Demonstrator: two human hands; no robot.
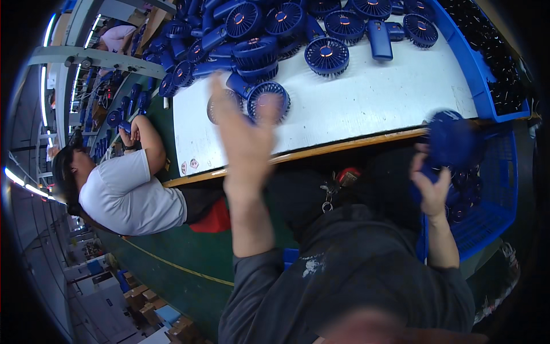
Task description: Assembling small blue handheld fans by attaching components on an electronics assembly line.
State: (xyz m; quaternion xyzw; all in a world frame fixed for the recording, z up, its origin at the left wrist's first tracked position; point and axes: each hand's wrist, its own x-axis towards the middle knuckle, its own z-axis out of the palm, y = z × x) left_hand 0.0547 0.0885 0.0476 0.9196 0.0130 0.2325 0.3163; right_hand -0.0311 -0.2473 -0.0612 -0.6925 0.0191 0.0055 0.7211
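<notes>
My right hand is closed around a blue handheld fan, blurred by motion, above a blue crate at the right. My left hand is stretched over the near edge of the white tabletop, smeared but with its thumb and fingers apart. Partly behind that hand lies a blue fan with a round caged head; whether I touch it cannot be made out. More fans of this kind lie on the table, heaped at the far left.
A blue tray holding small dark pieces stands along the table's right side. Similar fans lie inside the crate. At the left a person in a white shirt sits by the table. Keys hang near my waist.
</notes>
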